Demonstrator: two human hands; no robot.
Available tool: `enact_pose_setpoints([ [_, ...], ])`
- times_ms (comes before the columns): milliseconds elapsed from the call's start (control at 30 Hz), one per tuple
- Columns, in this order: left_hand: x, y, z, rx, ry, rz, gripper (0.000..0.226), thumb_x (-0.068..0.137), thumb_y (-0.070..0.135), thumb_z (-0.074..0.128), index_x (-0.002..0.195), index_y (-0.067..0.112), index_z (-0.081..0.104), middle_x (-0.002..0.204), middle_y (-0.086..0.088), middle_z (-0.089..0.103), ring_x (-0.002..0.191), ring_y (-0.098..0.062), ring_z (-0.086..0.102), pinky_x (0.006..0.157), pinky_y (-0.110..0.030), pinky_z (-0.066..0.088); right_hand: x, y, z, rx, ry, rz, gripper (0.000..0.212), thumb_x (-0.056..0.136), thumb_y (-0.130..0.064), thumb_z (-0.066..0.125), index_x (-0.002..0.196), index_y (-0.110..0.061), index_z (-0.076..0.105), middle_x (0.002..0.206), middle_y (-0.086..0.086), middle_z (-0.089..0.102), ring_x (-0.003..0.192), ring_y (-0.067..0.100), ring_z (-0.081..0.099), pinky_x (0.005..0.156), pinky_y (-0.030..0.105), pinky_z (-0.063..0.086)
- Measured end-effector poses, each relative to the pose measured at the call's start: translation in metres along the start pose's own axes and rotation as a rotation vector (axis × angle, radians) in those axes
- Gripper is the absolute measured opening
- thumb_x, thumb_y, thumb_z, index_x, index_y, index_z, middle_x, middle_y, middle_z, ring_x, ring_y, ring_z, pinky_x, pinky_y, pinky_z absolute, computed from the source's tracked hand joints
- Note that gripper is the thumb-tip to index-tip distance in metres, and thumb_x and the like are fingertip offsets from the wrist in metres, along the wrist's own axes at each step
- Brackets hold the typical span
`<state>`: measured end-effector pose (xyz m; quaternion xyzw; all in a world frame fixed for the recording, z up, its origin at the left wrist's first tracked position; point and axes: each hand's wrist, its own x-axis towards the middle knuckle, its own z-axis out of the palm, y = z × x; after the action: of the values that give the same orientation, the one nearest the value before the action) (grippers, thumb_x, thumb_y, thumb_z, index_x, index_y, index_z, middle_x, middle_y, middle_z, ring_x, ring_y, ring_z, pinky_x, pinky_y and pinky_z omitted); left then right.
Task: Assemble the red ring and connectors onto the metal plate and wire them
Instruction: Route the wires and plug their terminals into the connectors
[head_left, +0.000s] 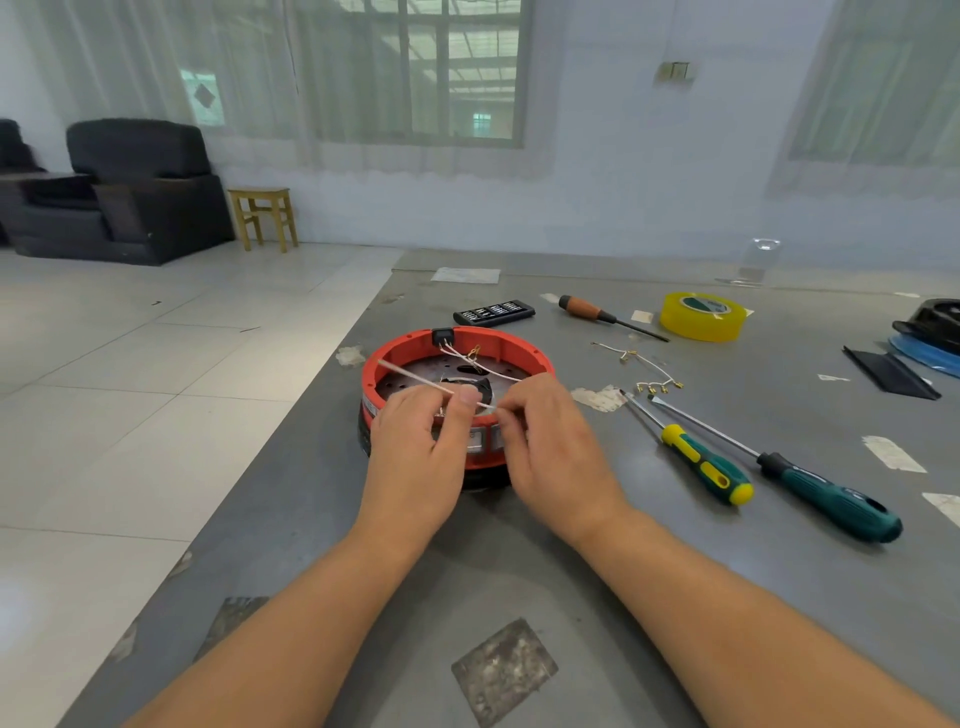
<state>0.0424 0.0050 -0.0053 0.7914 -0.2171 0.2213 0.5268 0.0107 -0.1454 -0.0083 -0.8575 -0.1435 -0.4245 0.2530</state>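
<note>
No readable text anywhere. Tape roll (702, 316) has a green and white label on its core, print too small to make out. Red ring (457, 358) has pale label patches on its near wall, mostly hidden behind the hands, blurred. Black case (494, 313) shows white marks in rows, could be bits or print, cannot tell. Screwdriver handles show no brand I can resolve. Paper scraps on the table look blank.

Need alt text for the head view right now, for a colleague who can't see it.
Both hands, left hand and right hand, pinch a thin white wire over the red ring on a grey table. Two green screwdrivers lie to the right, yellow tape beyond.
</note>
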Motion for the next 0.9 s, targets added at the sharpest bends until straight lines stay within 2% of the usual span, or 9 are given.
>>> enact_pose_setpoints([
  [33, 0.000, 0.000, -0.001, -0.022, 0.019, -0.026, 0.040, 0.102, 0.051, 0.048, 0.093, 0.024, 0.074, 0.094, 0.021, 0.067, 0.103, 0.000, 0.057, 0.091, -0.023, 0.043, 0.000, -0.002, 0.000, -0.009, -0.009, -0.037, 0.021, 0.100, -0.018, 0.048, 0.095, -0.002, 0.061, 0.093, 0.011, 0.058, 0.086, 0.027, 0.055, 0.082, 0.037, 0.048],
  [100, 0.000, 0.000, -0.002, -0.045, 0.046, -0.068, 0.034, 0.108, 0.045, 0.049, 0.090, 0.026, 0.071, 0.091, 0.021, 0.065, 0.103, 0.001, 0.057, 0.084, -0.015, 0.041, 0.000, -0.004, 0.002, -0.003, -0.002, -0.066, 0.019, 0.099, -0.018, 0.050, 0.097, -0.002, 0.062, 0.095, 0.011, 0.060, 0.087, 0.027, 0.057, 0.082, 0.039, 0.050],
  [233, 0.002, -0.001, -0.004, -0.036, 0.076, -0.092, 0.033, 0.106, 0.042, 0.048, 0.091, 0.020, 0.069, 0.094, 0.015, 0.064, 0.109, -0.009, 0.050, 0.093, -0.032, 0.044, -0.001, -0.005, 0.007, 0.095, 0.028, 0.005, 0.002, 0.096, -0.012, 0.063, 0.097, -0.010, 0.062, 0.096, -0.002, 0.060, 0.089, 0.013, 0.055, 0.083, 0.020, 0.045],
  [300, 0.002, -0.003, -0.004, -0.027, 0.066, -0.088, 0.030, 0.109, 0.033, 0.049, 0.093, 0.017, 0.068, 0.097, 0.009, 0.065, 0.112, -0.013, 0.047, 0.100, -0.041, 0.043, -0.001, -0.005, 0.007, 0.122, 0.022, 0.054, 0.004, 0.094, -0.017, 0.065, 0.097, -0.018, 0.062, 0.092, -0.016, 0.056, 0.084, 0.002, 0.052, 0.079, 0.010, 0.039],
  [433, 0.004, -0.004, -0.004, -0.014, 0.033, -0.074, 0.021, 0.109, 0.026, 0.048, 0.097, 0.023, 0.065, 0.102, 0.014, 0.062, 0.117, -0.009, 0.042, 0.107, -0.044, 0.039, 0.000, -0.006, 0.004, 0.175, -0.006, 0.121, 0.011, 0.095, -0.027, 0.060, 0.104, -0.026, 0.067, 0.089, -0.029, 0.055, 0.083, -0.002, 0.056, 0.074, 0.006, 0.039],
  [567, 0.005, -0.008, -0.006, 0.017, -0.001, 0.015, 0.020, 0.110, 0.031, 0.046, 0.096, 0.029, 0.061, 0.104, 0.023, 0.057, 0.108, 0.006, 0.038, 0.106, -0.040, 0.036, 0.006, -0.008, 0.001, 0.190, -0.021, 0.132, 0.010, 0.093, -0.024, 0.065, 0.098, -0.024, 0.073, 0.084, -0.026, 0.060, 0.076, 0.002, 0.058, 0.070, 0.007, 0.040],
  [633, 0.005, -0.010, -0.006, 0.013, -0.001, 0.047, 0.023, 0.105, 0.039, 0.042, 0.097, 0.029, 0.061, 0.105, 0.025, 0.057, 0.111, 0.014, 0.037, 0.105, -0.035, 0.033, 0.010, -0.008, -0.001, 0.209, -0.058, 0.146, 0.007, 0.090, -0.021, 0.069, 0.094, -0.023, 0.074, 0.080, -0.021, 0.062, 0.072, 0.007, 0.058, 0.066, 0.009, 0.041],
  [767, 0.008, -0.013, -0.011, 0.080, -0.034, 0.108, 0.030, 0.102, 0.045, 0.044, 0.099, 0.027, 0.068, 0.106, 0.029, 0.058, 0.112, 0.007, 0.040, 0.104, -0.032, 0.028, 0.016, -0.004, -0.007, 0.241, -0.142, 0.205, 0.008, 0.090, -0.020, 0.073, 0.088, -0.028, 0.072, 0.075, -0.016, 0.066, 0.071, 0.008, 0.061, 0.065, 0.012, 0.045],
  [900, 0.012, -0.020, -0.025, 0.262, -0.173, 0.199, 0.024, 0.095, 0.058, 0.047, 0.106, 0.041, 0.060, 0.111, 0.030, 0.056, 0.126, 0.000, 0.040, 0.106, -0.026, 0.017, 0.022, 0.001, -0.014, 0.405, -0.065, 0.407, 0.010, 0.090, -0.018, 0.075, 0.086, -0.027, 0.073, 0.078, -0.010, 0.072, 0.070, 0.002, 0.064, 0.066, 0.016, 0.049],
])
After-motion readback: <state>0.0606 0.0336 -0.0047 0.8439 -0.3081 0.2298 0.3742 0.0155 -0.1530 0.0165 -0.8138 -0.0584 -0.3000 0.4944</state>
